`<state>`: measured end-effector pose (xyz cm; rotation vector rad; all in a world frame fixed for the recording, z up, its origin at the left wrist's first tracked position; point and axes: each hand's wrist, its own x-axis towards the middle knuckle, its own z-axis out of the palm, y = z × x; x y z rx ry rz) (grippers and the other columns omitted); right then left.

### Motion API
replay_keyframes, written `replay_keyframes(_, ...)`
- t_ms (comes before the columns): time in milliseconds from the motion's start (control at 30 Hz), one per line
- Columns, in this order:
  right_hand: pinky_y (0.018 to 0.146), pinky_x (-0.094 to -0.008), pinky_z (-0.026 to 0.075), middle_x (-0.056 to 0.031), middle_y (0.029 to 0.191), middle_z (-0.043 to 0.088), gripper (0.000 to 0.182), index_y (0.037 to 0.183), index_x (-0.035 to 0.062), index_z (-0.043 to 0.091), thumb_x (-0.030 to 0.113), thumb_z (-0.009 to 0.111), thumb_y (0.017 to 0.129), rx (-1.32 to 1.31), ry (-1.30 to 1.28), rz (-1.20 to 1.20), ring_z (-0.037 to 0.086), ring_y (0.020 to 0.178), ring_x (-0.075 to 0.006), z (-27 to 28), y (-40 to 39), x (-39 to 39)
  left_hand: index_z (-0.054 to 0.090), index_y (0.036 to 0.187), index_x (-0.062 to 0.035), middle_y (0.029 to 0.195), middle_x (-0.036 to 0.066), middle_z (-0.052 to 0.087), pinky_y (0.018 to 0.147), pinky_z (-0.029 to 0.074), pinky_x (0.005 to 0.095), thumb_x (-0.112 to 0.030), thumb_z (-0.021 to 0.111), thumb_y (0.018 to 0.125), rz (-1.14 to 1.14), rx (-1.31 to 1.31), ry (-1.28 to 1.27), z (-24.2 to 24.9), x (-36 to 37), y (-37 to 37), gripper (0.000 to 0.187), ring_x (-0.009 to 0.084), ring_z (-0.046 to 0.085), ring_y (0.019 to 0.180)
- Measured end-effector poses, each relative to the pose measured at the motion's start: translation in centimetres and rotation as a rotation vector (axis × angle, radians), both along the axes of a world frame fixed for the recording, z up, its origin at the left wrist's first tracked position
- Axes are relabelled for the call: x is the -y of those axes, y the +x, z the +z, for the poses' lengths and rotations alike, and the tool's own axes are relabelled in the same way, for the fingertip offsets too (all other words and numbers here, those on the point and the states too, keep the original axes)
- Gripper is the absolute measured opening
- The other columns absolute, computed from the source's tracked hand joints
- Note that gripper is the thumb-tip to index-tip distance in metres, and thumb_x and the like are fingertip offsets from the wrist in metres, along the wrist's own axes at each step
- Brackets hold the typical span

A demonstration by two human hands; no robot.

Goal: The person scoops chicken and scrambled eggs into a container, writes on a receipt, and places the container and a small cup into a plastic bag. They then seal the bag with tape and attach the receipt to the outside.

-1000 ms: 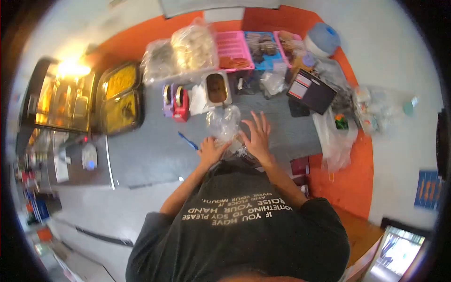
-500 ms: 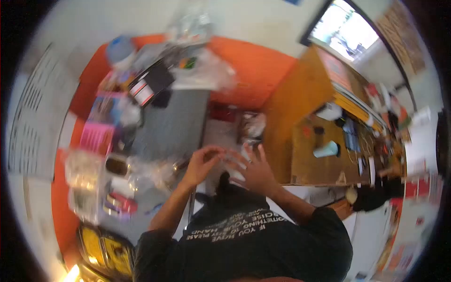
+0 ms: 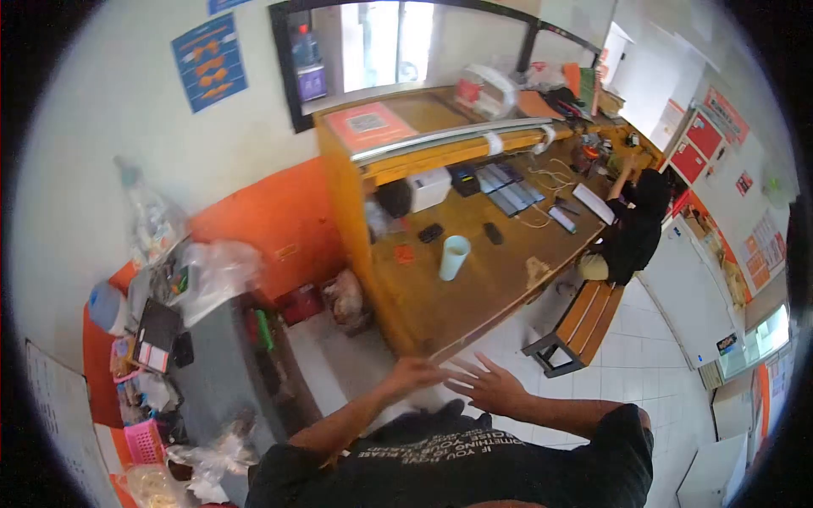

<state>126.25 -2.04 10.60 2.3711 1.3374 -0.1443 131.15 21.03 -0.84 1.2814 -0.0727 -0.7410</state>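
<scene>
Both hands are raised in front of my black shirt (image 3: 457,453), above the floor beside the wooden desk. My left hand (image 3: 412,377) has its fingers pointing right and seemingly holds nothing, though its finger spacing is hard to make out. Close to its fingertips, my right hand (image 3: 489,387) is spread with nothing in it. Beyond them, a light blue cup (image 3: 454,257) stands on the wooden desk (image 3: 423,313), the nearest thing on that surface to my hands.
A person in black (image 3: 637,229) sits at the desk's far end by a slatted bench (image 3: 584,326). A grey table (image 3: 216,372) at the left holds plastic bags (image 3: 222,275) and a pink basket (image 3: 144,442). Phones (image 3: 508,188) lie on the desk.
The view has swung right, bringing the desk, the seated person and the bench into fuller sight. My hands remain raised close together, with my right hand still spread.
</scene>
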Motion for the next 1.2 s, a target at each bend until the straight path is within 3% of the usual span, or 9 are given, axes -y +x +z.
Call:
replay_keyframes(333,0.116,-0.0573,0.014,-0.0043,0.159,0.021,0.071,0.147,0.0240,0.039,0.050,0.063,0.084,-0.105,0.040,-0.377,0.011,0.148,-0.0265,-0.4,0.1,18.1,0.066,0.106,-0.0009,0.102,0.007,0.067,0.080,0.053,0.0299,-0.020,0.063,0.095,-0.478,0.284,0.100,-2.4,22.2,6.5,0.022,0.0146,0.062,0.095)
replay_keyframes(467,0.114,-0.0617,0.016,-0.0065,0.157,0.023,0.064,0.142,0.0239,0.045,0.049,0.062,0.085,-0.133,0.267,-0.632,0.013,0.148,-0.0301,-1.9,0.4,21.9,0.066,0.101,-0.0019,0.099,0.006,0.067,0.079,0.052,0.0314,-0.024,0.060,0.097,-0.326,0.498,0.038,-3.5,28.6,9.1,0.024,0.0149,0.062,0.093)
replay_keyframes(533,0.112,-0.0611,0.020,-0.0088,0.152,0.029,0.052,0.132,0.0203,0.053,0.037,0.067,0.085,-0.102,0.440,-0.824,0.018,0.145,-0.0323,-2.8,1.1,23.6,0.068,0.098,-0.0019,0.096,0.006,0.068,0.076,0.050,0.0319,-0.024,0.060,0.095,-0.136,0.183,-0.073,-3.2,31.3,11.5,0.024,0.0150,0.061,0.085)
replay_keyframes(567,0.101,-0.0528,0.039,-0.0138,0.130,0.051,0.039,0.120,0.0147,0.057,0.020,0.070,0.084,-0.088,0.676,-0.885,0.046,0.126,-0.0331,-3.2,1.6,24.5,0.069,0.097,-0.0025,0.098,0.005,0.068,0.074,0.050,0.0313,-0.028,0.058,0.096,-0.109,0.324,-0.068,-1.1,31.9,13.9,0.028,0.0142,0.061,0.084)
replay_keyframes(700,0.070,-0.0373,0.055,-0.0121,0.083,0.068,0.027,0.114,0.0084,0.059,0.007,0.066,0.087,-0.193,1.210,-0.988,0.068,0.076,-0.0315,-7.7,2.9,28.5,0.066,0.094,-0.0102,0.091,0.002,0.066,0.069,0.048,0.0287,-0.038,0.054,0.097,0.290,0.174,-0.191,1.8,33.6,28.3,0.030,0.0126,0.060,0.080)
replay_keyframes(933,0.083,-0.0446,0.053,-0.0183,0.101,0.070,0.028,0.122,0.0093,0.059,0.023,0.054,0.098,-0.691,1.030,-1.387,0.068,0.093,-0.0360,-5.3,8.0,32.8,0.052,0.114,-0.0116,0.089,0.000,0.060,0.048,0.035,0.0258,-0.033,0.081,0.079,0.978,0.226,-0.309,4.7,32.0,54.0,0.050,0.0084,0.052,0.067)
replay_keyframes(1033,0.095,-0.0461,0.047,-0.0213,0.113,0.066,0.041,0.127,0.0113,0.058,0.041,0.048,0.100,-0.732,1.013,-1.410,0.062,0.108,-0.0375,-5.0,9.5,34.4,0.046,0.124,-0.0112,0.095,0.000,0.062,0.053,0.038,0.0272,-0.032,0.082,0.078,0.980,0.363,-0.396,2.8,33.3,60.2,0.062,0.0096,0.054,0.071)
replay_keyframes(1100,0.100,-0.0450,0.043,-0.0216,0.119,0.063,0.049,0.130,0.0114,0.056,0.048,0.043,0.100,-0.837,1.059,-1.445,0.058,0.114,-0.0371,-4.5,9.9,35.0,0.051,0.127,-0.0087,0.123,0.003,0.059,0.075,0.047,0.0295,-0.028,0.076,0.084,1.026,0.164,-0.372,2.8,34.0,60.4,0.054,0.0187,0.060,0.103)
replay_keyframes(1200,0.106,-0.0417,0.038,-0.0197,0.128,0.059,0.059,0.135,0.0108,0.054,0.055,0.036,0.100,-0.965,1.100,-1.464,0.053,0.123,-0.0349,-3.5,9.9,35.6,0.054,0.124,-0.0102,0.115,0.002,0.062,0.073,0.047,0.0314,-0.026,0.074,0.086,1.016,0.100,-0.262,1.4,35.1,58.7,0.046,0.0181,0.061,0.100)
